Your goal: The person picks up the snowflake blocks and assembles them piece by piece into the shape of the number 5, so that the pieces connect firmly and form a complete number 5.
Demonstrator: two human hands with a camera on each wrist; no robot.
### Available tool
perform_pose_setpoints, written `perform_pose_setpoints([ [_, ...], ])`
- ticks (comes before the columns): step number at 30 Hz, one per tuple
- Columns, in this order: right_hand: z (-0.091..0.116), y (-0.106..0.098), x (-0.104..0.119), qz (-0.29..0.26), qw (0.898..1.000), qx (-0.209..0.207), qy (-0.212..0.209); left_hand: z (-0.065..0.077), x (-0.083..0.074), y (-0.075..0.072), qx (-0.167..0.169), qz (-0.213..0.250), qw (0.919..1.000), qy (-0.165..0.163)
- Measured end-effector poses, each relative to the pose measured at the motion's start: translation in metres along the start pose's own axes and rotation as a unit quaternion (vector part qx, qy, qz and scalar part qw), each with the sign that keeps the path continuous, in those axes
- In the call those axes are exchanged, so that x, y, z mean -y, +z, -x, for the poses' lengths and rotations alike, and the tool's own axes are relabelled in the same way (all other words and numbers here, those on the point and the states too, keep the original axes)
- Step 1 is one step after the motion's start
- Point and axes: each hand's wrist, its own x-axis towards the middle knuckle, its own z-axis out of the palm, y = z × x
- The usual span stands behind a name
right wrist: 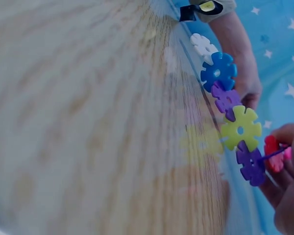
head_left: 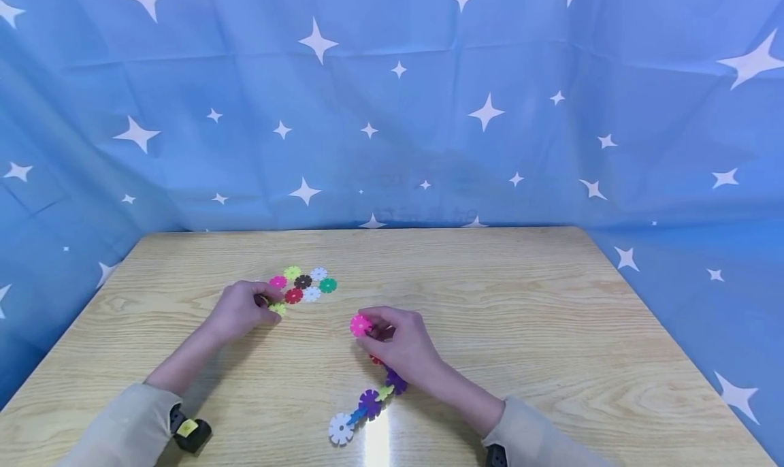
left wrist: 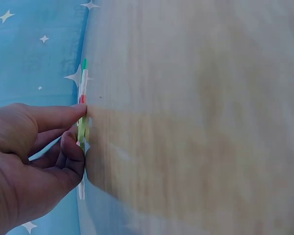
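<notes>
My right hand grips the upper end of a chain of interlocked snowflake discs, with a pink disc showing at its fingertips. From there the chain hangs toward the near edge through a red disc, purple disc, yellow-green disc, another purple disc and blue disc, ending in a white disc. At the left, my left hand pinches a loose yellow-green disc by its edges, low at the tabletop. The fingers partly hide that disc.
Several loose discs lie just beyond the left hand, among them a red disc, a black disc and a green disc. The wooden table meets a blue star-patterned curtain at its far edge.
</notes>
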Motion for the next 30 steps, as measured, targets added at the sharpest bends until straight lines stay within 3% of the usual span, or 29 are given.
perform_pose_setpoints([
  [11, 0.001, 0.001, 0.0, 0.006, 1.0, 0.012, -0.002, 0.01, -0.005, 0.002, 0.039, 0.004, 0.999, 0.022],
  [16, 0.001, 0.0, 0.001, 0.001, 1.0, 0.012, 0.006, 0.012, -0.005, 0.002, 0.063, 0.023, 0.9973, 0.03],
  [21, 0.001, 0.0, -0.001, 0.015, 1.0, 0.003, -0.001, 0.012, -0.005, 0.005, 0.086, 0.055, 0.993, 0.059],
  [26, 0.001, -0.001, -0.002, 0.026, 0.999, -0.017, 0.016, 0.013, -0.011, 0.013, 0.114, 0.09, 0.9865, 0.075],
  [30, 0.001, -0.002, -0.002, 0.029, 0.998, -0.024, 0.042, 0.014, -0.02, 0.02, 0.119, 0.101, 0.985, 0.074],
])
